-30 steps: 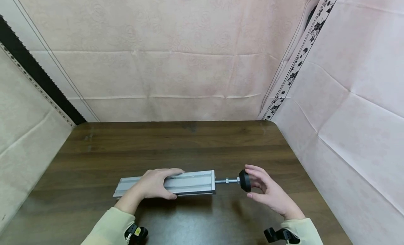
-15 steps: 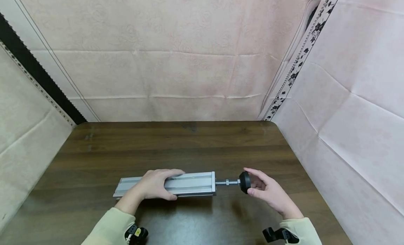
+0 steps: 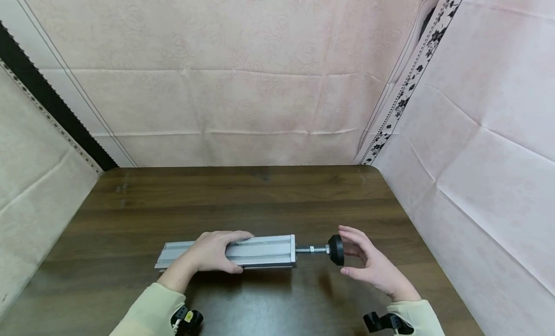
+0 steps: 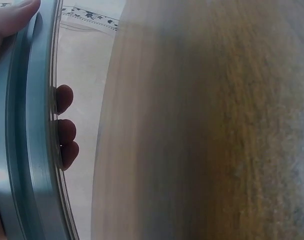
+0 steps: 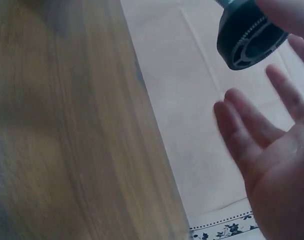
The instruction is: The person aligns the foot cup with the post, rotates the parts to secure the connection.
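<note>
A silver aluminium extrusion profile [image 3: 264, 252] lies sideways above the wooden table, and my left hand [image 3: 212, 252] grips it from above, thumb on the near side. In the left wrist view, fingertips [image 4: 67, 131] curl around the grooved profile [image 4: 37, 125]. From its right end a threaded rod [image 3: 305, 250] with nuts sticks out and carries a black levelling foot [image 3: 336, 250]. My right hand [image 3: 375, 266] is around the foot with its thumb and fingers spread. The right wrist view shows the foot's ribbed underside [image 5: 259, 42] beside the thumb, with the other fingers loosely extended.
The brown wood-grain table [image 3: 243, 196] spreads under both hands. Pale cloth [image 3: 243, 105] hangs behind it, and more cloth panels [image 3: 490, 182] close in the left and right sides. Small black cameras [image 3: 188, 320] are strapped at both wrists.
Half a second ago my right fingers pinched the black levelling foot; now they are spread off it, much as one second ago. My left hand and the profile stay in place.
</note>
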The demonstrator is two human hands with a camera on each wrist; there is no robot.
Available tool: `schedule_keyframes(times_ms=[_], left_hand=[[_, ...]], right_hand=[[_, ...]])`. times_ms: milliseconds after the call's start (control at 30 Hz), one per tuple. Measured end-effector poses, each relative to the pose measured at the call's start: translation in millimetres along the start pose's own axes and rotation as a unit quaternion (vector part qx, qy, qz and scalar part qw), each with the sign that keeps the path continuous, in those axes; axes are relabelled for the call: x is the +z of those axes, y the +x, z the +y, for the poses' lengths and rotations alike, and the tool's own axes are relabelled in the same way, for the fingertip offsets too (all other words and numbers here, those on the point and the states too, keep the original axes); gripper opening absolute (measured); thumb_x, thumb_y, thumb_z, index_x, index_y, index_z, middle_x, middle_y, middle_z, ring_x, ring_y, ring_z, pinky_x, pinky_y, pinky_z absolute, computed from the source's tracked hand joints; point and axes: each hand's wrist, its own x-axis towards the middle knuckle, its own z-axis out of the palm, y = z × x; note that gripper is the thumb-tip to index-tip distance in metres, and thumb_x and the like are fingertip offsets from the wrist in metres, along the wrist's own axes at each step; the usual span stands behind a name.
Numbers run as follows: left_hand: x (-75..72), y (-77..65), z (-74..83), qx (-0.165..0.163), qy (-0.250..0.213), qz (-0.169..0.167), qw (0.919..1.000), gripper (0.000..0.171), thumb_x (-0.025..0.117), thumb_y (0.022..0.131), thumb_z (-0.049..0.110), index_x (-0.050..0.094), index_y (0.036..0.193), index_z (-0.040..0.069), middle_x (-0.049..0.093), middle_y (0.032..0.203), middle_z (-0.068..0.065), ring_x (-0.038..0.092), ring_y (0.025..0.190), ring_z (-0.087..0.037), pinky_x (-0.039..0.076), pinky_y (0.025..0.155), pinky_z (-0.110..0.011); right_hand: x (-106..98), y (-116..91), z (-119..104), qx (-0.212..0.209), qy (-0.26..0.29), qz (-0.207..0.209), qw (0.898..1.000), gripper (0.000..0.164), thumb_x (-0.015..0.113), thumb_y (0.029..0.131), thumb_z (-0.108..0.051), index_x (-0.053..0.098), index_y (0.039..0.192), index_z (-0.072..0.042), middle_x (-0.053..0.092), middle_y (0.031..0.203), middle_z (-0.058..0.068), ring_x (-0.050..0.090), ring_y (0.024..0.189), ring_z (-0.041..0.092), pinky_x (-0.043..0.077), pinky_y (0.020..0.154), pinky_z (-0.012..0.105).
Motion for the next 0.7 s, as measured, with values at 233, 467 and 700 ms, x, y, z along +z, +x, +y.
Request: schedule_keyframes(times_ms=[233, 467, 700], left_hand=[[-0.9, -1.8, -2.8, -0.002, -0.007, -0.003, 1.0000, 0.070, 0.075, 0.065, 0.052, 0.054, 0.129, 0.035, 0.057, 0.123, 0.014, 0.056, 0.101, -0.009, 0.041, 0.079, -0.038], [-0.2, -1.9, -2.5, -0.003, -0.008, -0.006, 0.9999, 0.070, 0.075, 0.065, 0.052, 0.054, 0.130, 0.034, 0.057, 0.123, 0.014, 0.056, 0.101, -0.009, 0.042, 0.079, -0.038], [0.5, -2.7, -1.1, -0.007, -0.009, -0.010, 0.9999, 0.071, 0.075, 0.065, 0.052, 0.054, 0.130, 0.035, 0.057, 0.124, 0.014, 0.056, 0.101, -0.009, 0.042, 0.079, -0.038]], right_hand=[[1.6, 3.3, -0.3, -0.005, -0.011, 0.001, 1.000, 0.062, 0.067, 0.080, 0.007, 0.040, 0.136, 0.000, 0.040, 0.136, 0.011, 0.055, 0.111, 0.016, 0.045, 0.088, 0.028], [5.1, 3.9, -3.1, 0.121, -0.005, 0.043, 0.992, 0.053, 0.065, 0.087, -0.006, 0.045, 0.136, -0.002, 0.053, 0.117, 0.018, 0.063, 0.087, 0.018, 0.052, 0.070, 0.034], [6.3, 5.4, -2.4, 0.138, -0.002, 0.052, 0.989, 0.047, 0.059, 0.091, -0.006, 0.044, 0.135, 0.001, 0.052, 0.119, 0.022, 0.063, 0.081, 0.017, 0.051, 0.066, 0.034]])
